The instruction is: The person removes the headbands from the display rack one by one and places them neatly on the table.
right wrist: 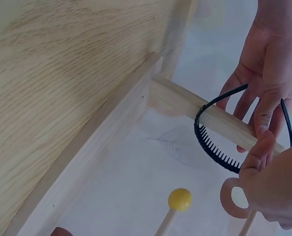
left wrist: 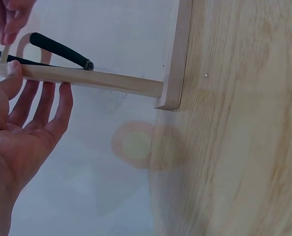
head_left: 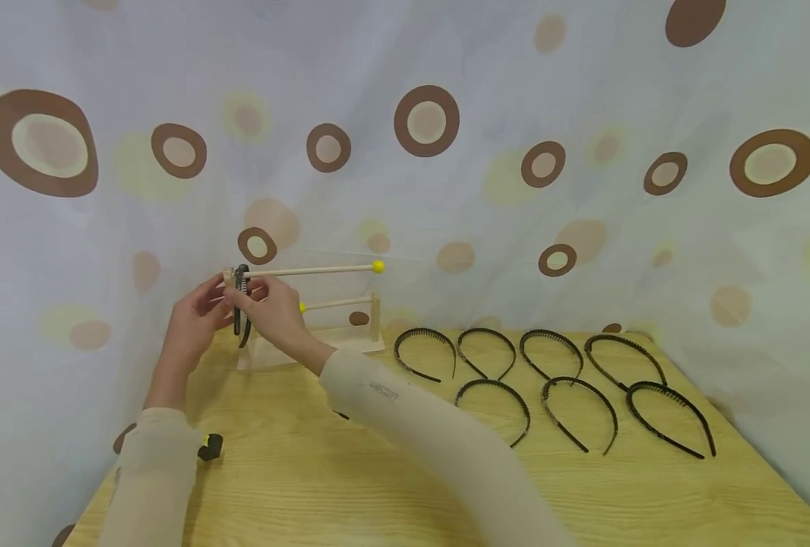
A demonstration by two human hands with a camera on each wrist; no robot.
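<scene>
My left hand (head_left: 193, 323) grips the upper end of an upright wooden post (left wrist: 101, 81), thumb on one face and fingers behind it. The post rises from the wooden base (head_left: 268, 355) of a rack. At the post's top, my right hand (head_left: 278, 311) pinches a thin wooden rod (head_left: 316, 270) close to the post. This rod ends in a yellow ball (head_left: 378, 267). A black toothed headband (right wrist: 205, 140) hangs at the rod's post end, beside the right fingers, which partly hide it. A lower rod (head_left: 340, 304) with its own yellow ball (right wrist: 179, 200) extends from the far post.
Several black headbands (head_left: 487, 382) lie in two rows on the right of the wooden table (head_left: 295, 471). A small black and yellow object (head_left: 210, 447) lies by the left sleeve. A patterned cloth (head_left: 378, 205) stands behind the table.
</scene>
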